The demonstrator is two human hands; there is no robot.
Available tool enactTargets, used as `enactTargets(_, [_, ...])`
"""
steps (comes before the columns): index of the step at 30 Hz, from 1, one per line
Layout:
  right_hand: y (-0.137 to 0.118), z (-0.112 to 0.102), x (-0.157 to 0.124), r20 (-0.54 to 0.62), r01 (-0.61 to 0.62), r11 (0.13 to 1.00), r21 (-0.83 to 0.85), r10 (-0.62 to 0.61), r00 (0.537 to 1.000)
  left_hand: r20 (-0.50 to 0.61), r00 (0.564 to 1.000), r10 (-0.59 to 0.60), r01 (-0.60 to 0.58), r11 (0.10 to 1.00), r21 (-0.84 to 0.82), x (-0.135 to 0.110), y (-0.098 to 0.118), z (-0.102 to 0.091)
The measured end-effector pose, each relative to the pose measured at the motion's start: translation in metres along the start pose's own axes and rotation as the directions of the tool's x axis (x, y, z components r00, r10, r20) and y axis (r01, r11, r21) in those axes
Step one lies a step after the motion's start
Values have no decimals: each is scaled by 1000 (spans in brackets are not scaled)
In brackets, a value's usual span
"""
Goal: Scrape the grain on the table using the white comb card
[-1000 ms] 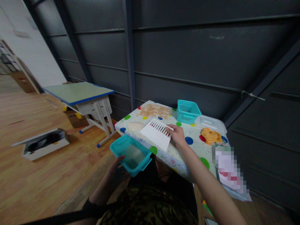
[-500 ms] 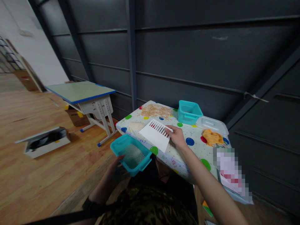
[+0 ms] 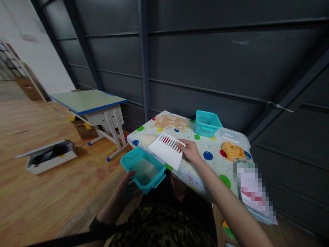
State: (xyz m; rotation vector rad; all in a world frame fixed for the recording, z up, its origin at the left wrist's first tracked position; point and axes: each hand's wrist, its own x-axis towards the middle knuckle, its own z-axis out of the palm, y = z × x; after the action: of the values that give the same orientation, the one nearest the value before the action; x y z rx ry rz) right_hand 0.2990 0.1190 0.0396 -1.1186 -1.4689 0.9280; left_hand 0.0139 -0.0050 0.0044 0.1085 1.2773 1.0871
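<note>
My right hand (image 3: 189,151) grips a white slotted scraper board (image 3: 166,150) at its right edge, holding it over the near left part of the polka-dot table (image 3: 213,164). My left hand (image 3: 128,187) holds a teal plastic tub (image 3: 143,169) from beneath, just below the table's near edge; white grains fill its bottom. A small white pile (image 3: 148,138) lies on the table just left of the scraper. A larger tan grain pile (image 3: 171,121) lies farther back.
A second teal tub (image 3: 207,122) stands at the back of the table beside a clear lid (image 3: 232,136) and an orange cloth (image 3: 232,150). Papers (image 3: 253,192) lie at the right. A blue-edged desk (image 3: 88,103) and an open box (image 3: 45,159) stand on the wooden floor at left.
My right hand has slid the scraper a little to the left and toward the table's near edge, closer to the tub. The left hand and tub have stayed in place.
</note>
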Motion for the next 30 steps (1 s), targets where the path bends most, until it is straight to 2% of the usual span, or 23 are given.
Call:
enactTargets(2, [-2,1,-1,42,-13,999,38,11,999,21,1000,10,-10,999,33,0,0,0])
enactTargets(4, [-3,0,-1,23,-40,996,76,38,999,24,1000,-6,5,999,47,1,1,-1])
enactTargets(10, [9,-8,6,-211,-29,999,31,35,977,3,1000,8,-8,999,39,7,1,-5])
enactTargets(14, [13,-9,7,-273,-3,996,-87,-21,962,-8,1000,-7,8,1000,28,10,3,-6])
enactTargets(18, [9,-2,4,-210,5,989,-145,-36,977,-35,999,2,-1,999,39,11,5,-6])
enactTargets(23, [7,6,4,-91,-5,999,-34,2,996,-17,1000,8,-8,999,32,13,6,-8])
enactTargets(28, [12,8,6,-126,-32,999,14,33,991,-16,1000,21,-20,999,37,14,6,-10])
enactTargets(30, [12,9,5,-87,-18,1000,9,19,996,-30,999,18,-17,999,32,14,6,-10])
